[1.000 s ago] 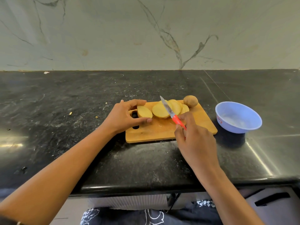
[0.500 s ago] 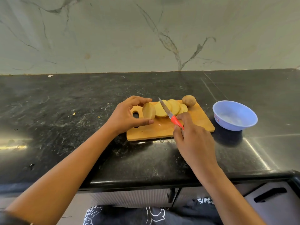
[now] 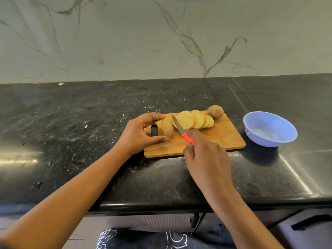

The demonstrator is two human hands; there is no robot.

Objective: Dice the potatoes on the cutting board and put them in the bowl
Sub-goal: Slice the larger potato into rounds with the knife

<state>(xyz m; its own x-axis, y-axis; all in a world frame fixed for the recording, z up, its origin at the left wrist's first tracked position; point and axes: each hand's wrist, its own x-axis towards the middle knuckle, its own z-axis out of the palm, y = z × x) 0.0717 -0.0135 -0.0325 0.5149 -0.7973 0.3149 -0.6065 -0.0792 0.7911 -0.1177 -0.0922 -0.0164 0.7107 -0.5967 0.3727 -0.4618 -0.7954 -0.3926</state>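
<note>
Though it lay flat, potato piece (image 3: 167, 128) seemingly stands.

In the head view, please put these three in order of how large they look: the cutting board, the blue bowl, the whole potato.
1. cutting board
2. bowl
3. whole potato
All three lie about equally far away, so the order seems safe.

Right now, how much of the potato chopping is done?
Done: slices fanned on the board. In hand: the left grip holds a potato piece on edge, the right grip holds the knife beside it. Left: nothing is diced, one whole potato is uncut, and no potato shows in the bowl.
</note>
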